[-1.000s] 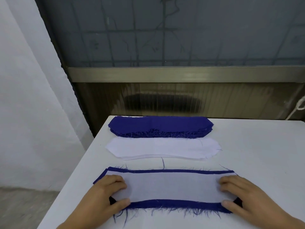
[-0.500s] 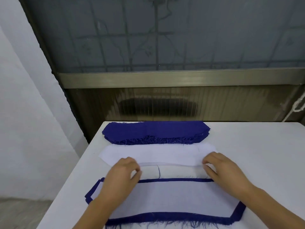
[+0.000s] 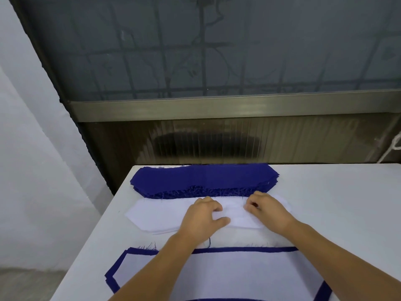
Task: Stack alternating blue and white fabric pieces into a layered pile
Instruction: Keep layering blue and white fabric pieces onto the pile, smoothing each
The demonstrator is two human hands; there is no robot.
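A thick stack of blue fabric pieces (image 3: 204,180) lies at the table's far edge. Just in front of it is a pile of white fabric pieces (image 3: 156,216). Nearest me sits the layered pile (image 3: 238,276), with a white piece on top and blue edges showing around it. Both hands are on the middle of the white pile. My left hand (image 3: 202,217) pinches the top white piece between thumb and curled fingers. To its right, my right hand (image 3: 265,210) curls its fingers onto the same piece. The cloth is creased between the two hands.
The white table (image 3: 338,203) ends at its left edge beside a white wall. A dark window and a metal sill stand right behind its far edge. A loose blue thread (image 3: 209,243) lies between the white pile and the layered pile.
Both hands left the layered pile and moved away from me, first to the white pile's near edge and now onto its middle, closer together. The view has tilted down.
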